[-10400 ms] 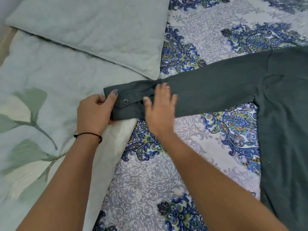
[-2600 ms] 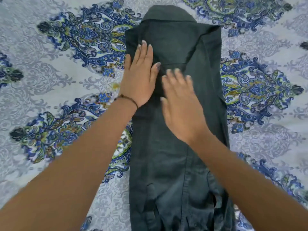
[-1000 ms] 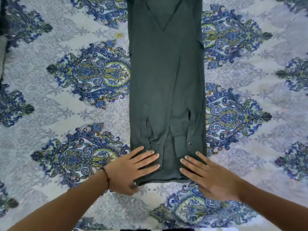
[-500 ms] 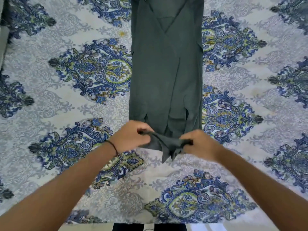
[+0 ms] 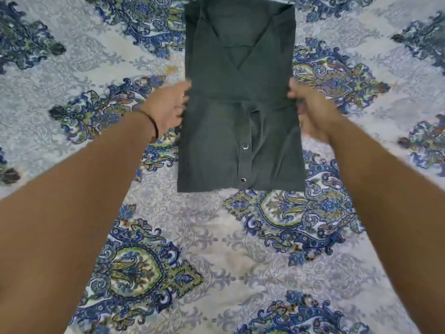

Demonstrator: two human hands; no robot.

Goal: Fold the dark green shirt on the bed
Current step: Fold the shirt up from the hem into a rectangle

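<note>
The dark green shirt (image 5: 240, 75) lies as a narrow strip on the bed, collar at the far end. Its lower part (image 5: 216, 150) is folded up over the middle, with two snap buttons showing on the placket. My left hand (image 5: 168, 104) is at the left corner of the folded-up hem and pinches the cloth there. My right hand (image 5: 308, 104) pinches the right corner of the same hem. Both hands are blurred by motion, and the fingertips are partly hidden under the fabric.
The bed is covered by a pale sheet (image 5: 216, 237) with blue and green paisley patterns. It spreads flat on all sides of the shirt. My forearms reach in from the lower left and lower right.
Both hands took the bottom hem and carried it away from me, up over the shirt's middle. The strip is now about half as long, with a fold at its near edge.
</note>
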